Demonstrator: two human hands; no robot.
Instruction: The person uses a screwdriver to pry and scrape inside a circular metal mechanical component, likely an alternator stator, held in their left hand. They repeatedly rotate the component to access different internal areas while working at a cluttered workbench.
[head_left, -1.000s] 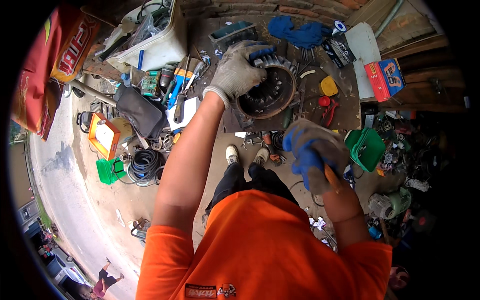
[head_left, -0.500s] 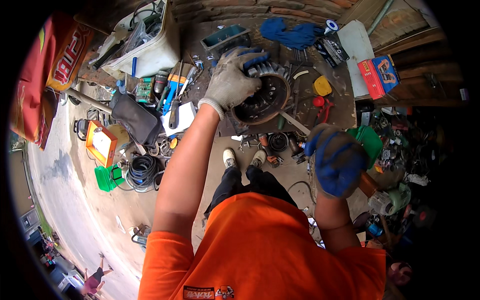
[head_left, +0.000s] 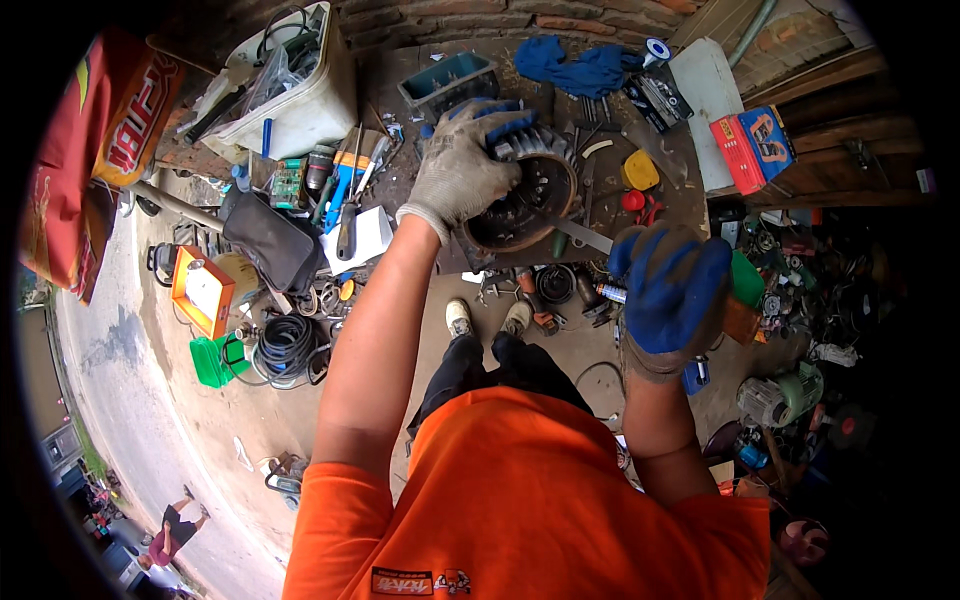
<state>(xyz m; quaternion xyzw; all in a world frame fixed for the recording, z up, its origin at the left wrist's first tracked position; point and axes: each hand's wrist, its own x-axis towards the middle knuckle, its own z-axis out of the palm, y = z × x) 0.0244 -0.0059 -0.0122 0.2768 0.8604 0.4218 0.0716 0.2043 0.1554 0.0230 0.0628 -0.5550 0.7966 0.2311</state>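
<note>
A round, dark metal housing [head_left: 517, 226] with a hollow inside and ribs along its far edge stands on the workbench, its opening turned toward me. My left hand [head_left: 465, 165], in a grey and blue work glove, grips its upper left side, fingers over the outside and thumb by the rim. In a matching glove, my right hand [head_left: 672, 290] is closed at the bench's right front. From that fist a flat metal bar [head_left: 587, 235] points left, its end reaching into the housing's opening. The bar's other end is hidden in the hand.
On the bench lie a teal tray [head_left: 448, 82], a blue cloth [head_left: 572, 66], a yellow tape measure [head_left: 641, 172] and a red and blue box [head_left: 752, 150]. A white bin [head_left: 300, 100] and screwdrivers stand left. Below are coiled hose [head_left: 285, 350] and an angle grinder [head_left: 537, 302].
My right hand has moved up slightly and turned, and the bar's tip has gone further left into the housing. My left hand keeps its place on the housing.
</note>
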